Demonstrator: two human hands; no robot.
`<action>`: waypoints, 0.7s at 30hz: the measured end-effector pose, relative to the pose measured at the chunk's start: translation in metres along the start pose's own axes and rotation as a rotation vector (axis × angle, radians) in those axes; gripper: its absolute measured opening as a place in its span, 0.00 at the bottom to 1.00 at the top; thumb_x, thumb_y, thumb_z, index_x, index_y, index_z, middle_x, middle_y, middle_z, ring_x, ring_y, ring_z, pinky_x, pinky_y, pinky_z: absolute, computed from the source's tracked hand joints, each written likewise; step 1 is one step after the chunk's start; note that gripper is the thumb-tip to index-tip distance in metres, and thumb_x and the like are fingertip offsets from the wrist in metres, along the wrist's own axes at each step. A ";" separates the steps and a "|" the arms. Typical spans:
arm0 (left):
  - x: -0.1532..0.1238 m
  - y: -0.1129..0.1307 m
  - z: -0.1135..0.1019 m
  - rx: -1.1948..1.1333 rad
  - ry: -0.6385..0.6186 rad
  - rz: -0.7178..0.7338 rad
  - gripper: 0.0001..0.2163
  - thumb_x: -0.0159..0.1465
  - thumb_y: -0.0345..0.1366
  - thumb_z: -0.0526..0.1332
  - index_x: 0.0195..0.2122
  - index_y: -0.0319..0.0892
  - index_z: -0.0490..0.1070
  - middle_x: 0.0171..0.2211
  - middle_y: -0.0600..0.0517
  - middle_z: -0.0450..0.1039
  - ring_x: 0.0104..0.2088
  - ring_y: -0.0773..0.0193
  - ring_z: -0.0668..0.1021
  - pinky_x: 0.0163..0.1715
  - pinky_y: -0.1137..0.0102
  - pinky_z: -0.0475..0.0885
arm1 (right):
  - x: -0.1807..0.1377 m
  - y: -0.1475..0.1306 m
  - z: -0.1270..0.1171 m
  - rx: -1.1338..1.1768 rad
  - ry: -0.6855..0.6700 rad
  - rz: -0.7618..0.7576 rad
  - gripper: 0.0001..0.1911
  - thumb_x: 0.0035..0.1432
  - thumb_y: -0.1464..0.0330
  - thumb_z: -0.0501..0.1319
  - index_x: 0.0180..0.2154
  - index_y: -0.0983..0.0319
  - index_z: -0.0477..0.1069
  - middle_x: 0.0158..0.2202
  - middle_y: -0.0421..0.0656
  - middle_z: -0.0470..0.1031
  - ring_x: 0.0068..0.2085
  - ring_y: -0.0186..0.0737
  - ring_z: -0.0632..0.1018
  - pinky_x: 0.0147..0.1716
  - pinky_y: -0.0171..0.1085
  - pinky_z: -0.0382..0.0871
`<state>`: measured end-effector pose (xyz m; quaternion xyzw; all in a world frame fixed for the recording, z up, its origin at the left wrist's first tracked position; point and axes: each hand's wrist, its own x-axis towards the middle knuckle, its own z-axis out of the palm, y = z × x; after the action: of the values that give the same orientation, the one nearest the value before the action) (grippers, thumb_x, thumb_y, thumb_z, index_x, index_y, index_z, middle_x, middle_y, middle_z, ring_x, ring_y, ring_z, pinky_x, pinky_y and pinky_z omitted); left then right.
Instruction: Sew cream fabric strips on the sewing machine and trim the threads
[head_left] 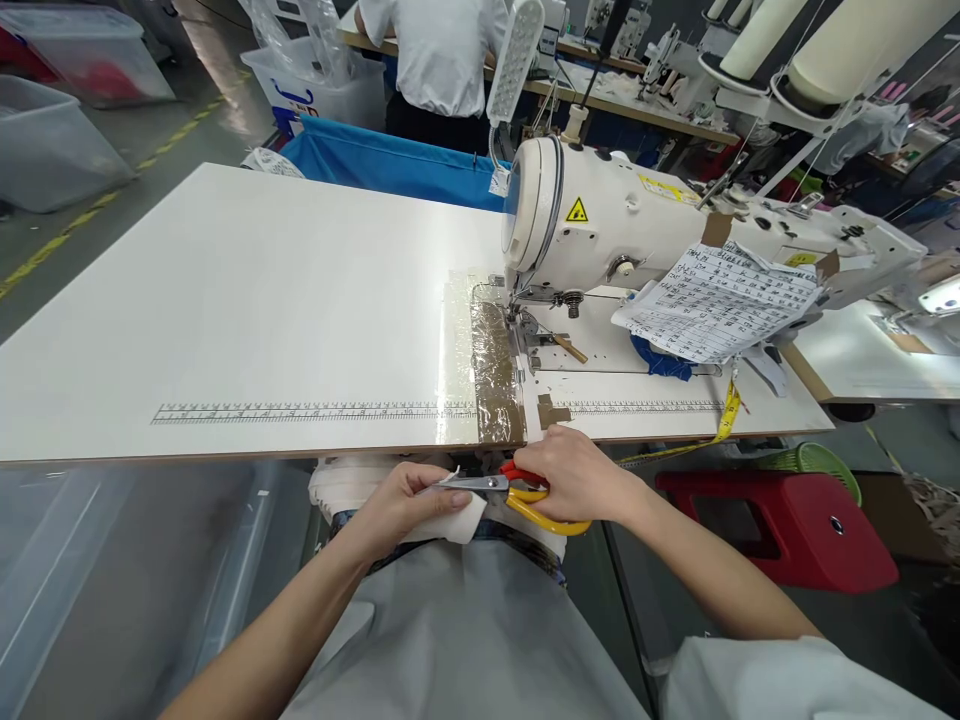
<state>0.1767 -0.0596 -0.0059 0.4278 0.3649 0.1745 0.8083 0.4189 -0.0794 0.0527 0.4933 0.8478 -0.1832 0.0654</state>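
Observation:
Over my lap, my left hand (409, 505) is closed on a piece of white fabric (459, 522), pinched between thumb and fingers. My right hand (574, 475) grips a pair of scissors (487, 483) with red and yellow handles. Their metal blades point left and lie along the upper edge of the fabric, close to my left thumb. Whether the blades are fully closed is hard to make out. Just beyond my hands is the front edge of the white sewing table (300, 320). A white strip (531, 400) runs from the sewing machine (600, 215) toward that edge.
Handwritten paper sheets (720, 300) hang on the machine. A yellow tape measure (726, 415) dangles over the table edge, above a red stool-like object (780, 530). Clear plastic bins (56, 145) stand at the left. Behind a blue cloth bin (390, 165), another person (442, 55) works.

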 end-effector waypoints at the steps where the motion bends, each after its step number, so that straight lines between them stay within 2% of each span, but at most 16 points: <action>1: 0.000 0.000 0.000 0.006 -0.003 -0.004 0.18 0.52 0.48 0.72 0.22 0.37 0.73 0.19 0.54 0.64 0.22 0.71 0.63 0.22 0.76 0.56 | 0.000 0.002 0.001 -0.013 -0.002 0.000 0.13 0.57 0.61 0.59 0.26 0.61 0.63 0.22 0.37 0.69 0.23 0.31 0.63 0.34 0.36 0.51; 6: 0.001 0.002 0.001 0.039 0.037 -0.002 0.18 0.52 0.50 0.71 0.22 0.38 0.74 0.19 0.55 0.64 0.22 0.71 0.63 0.22 0.76 0.57 | -0.001 0.006 0.004 0.001 0.005 0.013 0.15 0.58 0.60 0.58 0.24 0.60 0.62 0.20 0.37 0.67 0.23 0.32 0.61 0.31 0.35 0.50; 10: -0.002 0.002 0.001 0.120 0.082 0.010 0.18 0.54 0.51 0.69 0.25 0.38 0.75 0.23 0.53 0.68 0.24 0.67 0.67 0.25 0.74 0.62 | -0.009 0.017 0.001 0.180 0.062 0.079 0.19 0.58 0.54 0.58 0.24 0.60 0.60 0.20 0.35 0.64 0.23 0.32 0.61 0.26 0.33 0.48; 12: -0.003 0.002 0.001 0.171 0.122 0.015 0.19 0.55 0.53 0.68 0.28 0.38 0.75 0.25 0.51 0.70 0.26 0.65 0.69 0.26 0.72 0.64 | -0.019 0.033 -0.004 0.269 0.127 0.220 0.21 0.58 0.49 0.58 0.26 0.59 0.62 0.22 0.35 0.65 0.23 0.32 0.63 0.25 0.32 0.51; 14: -0.005 0.001 0.000 0.243 0.160 0.052 0.20 0.57 0.54 0.66 0.30 0.38 0.75 0.27 0.50 0.72 0.28 0.63 0.71 0.28 0.71 0.65 | -0.031 0.055 -0.010 0.286 0.201 0.425 0.21 0.57 0.48 0.57 0.28 0.59 0.64 0.23 0.36 0.67 0.24 0.34 0.65 0.25 0.33 0.53; 18: -0.007 0.002 0.000 0.429 0.208 0.186 0.18 0.62 0.53 0.62 0.32 0.40 0.74 0.31 0.48 0.75 0.31 0.62 0.72 0.30 0.71 0.66 | -0.041 0.105 -0.028 0.174 0.301 0.777 0.16 0.58 0.53 0.57 0.32 0.59 0.69 0.27 0.42 0.73 0.27 0.40 0.71 0.25 0.36 0.56; 21: -0.009 0.001 0.000 0.592 0.283 0.264 0.17 0.64 0.52 0.59 0.34 0.42 0.74 0.34 0.48 0.77 0.27 0.64 0.70 0.27 0.71 0.63 | -0.034 0.124 -0.040 0.094 0.369 0.890 0.14 0.58 0.58 0.57 0.34 0.62 0.72 0.33 0.50 0.76 0.34 0.49 0.75 0.28 0.39 0.60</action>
<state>0.1708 -0.0645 -0.0008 0.6585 0.4497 0.2218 0.5612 0.5457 -0.0365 0.0693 0.8348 0.5427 -0.0852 -0.0363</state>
